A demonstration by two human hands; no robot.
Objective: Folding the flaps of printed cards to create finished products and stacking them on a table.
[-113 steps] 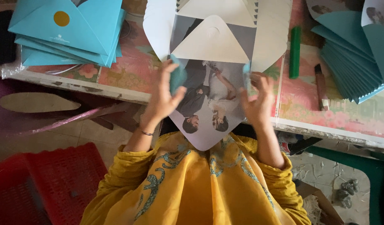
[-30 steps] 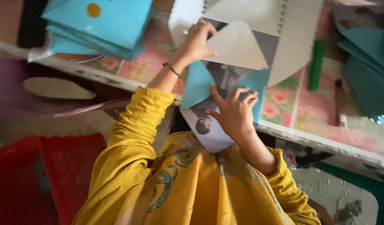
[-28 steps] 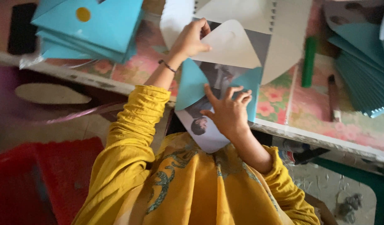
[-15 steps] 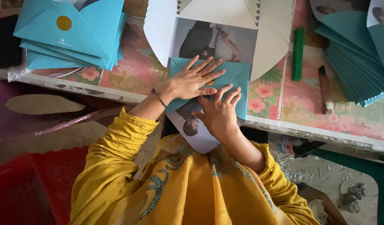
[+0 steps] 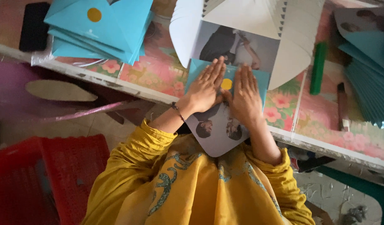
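Both hands, left hand (image 5: 205, 85) and right hand (image 5: 245, 95), press flat on a matt blue paper envelope (image 5: 258, 81) with a smooth gold sticker (image 5: 227, 84). Under it lies a glossy printed photo card (image 5: 219, 133). At 12 o'clock, white cards (image 5: 292, 46) look smooth and matt. The table (image 5: 158, 71) wears a shiny flowered plastic cover. The yellow sleeve (image 5: 129, 166) is soft cloth.

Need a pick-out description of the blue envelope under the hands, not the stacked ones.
Start at the floral-patterned table and find the big fanned pile of white sheets at top centre. Just below it, the blue envelope lies flat under the left hand and right hand. Unlike the envelope stack at the left, it lies alone, its round yellow sticker showing between the hands.
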